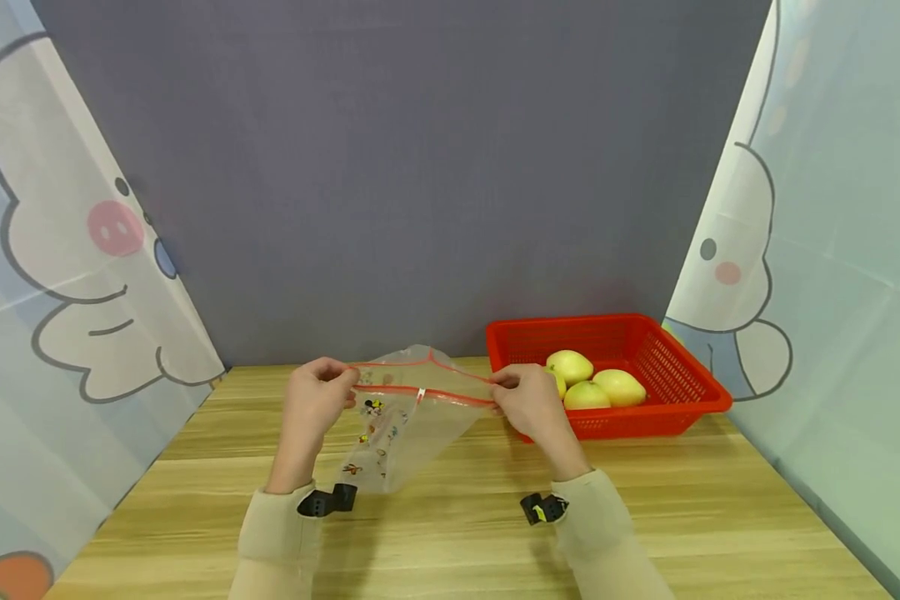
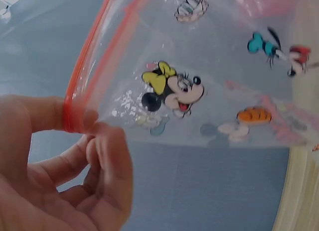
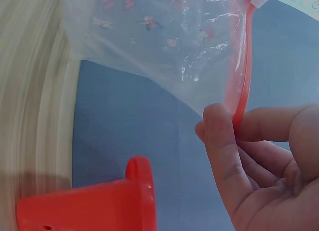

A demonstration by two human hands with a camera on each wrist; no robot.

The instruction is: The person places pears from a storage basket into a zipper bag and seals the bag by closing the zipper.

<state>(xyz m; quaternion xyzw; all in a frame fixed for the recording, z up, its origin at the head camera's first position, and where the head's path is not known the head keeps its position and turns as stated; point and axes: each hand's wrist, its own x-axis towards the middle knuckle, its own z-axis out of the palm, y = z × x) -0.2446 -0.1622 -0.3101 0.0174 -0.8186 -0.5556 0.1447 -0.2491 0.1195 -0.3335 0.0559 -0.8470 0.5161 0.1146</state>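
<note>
A clear zip bag [image 1: 427, 425] with cartoon prints and a red zip edge hangs between my two hands above the table. My left hand [image 1: 318, 396] pinches one top corner of it, and the left wrist view shows thumb and fingers on the red strip [image 2: 75, 106]. At the opposite corner my right hand [image 1: 528, 400] pinches the red edge [image 3: 241, 99]. The bag's mouth is parted, its two red edges standing apart in the head view. A white slider [image 1: 421, 394] sits near the middle of the front edge. I see nothing inside the bag.
A red plastic basket [image 1: 690, 392] stands at the back right, close beside my right hand. Several yellow-green fruits [image 1: 618, 387] lie in it, partly hidden by that hand. Behind the wooden table [image 1: 450, 533] hangs a grey cloth [image 1: 405, 167], with printed curtains [image 1: 832, 208] at both sides.
</note>
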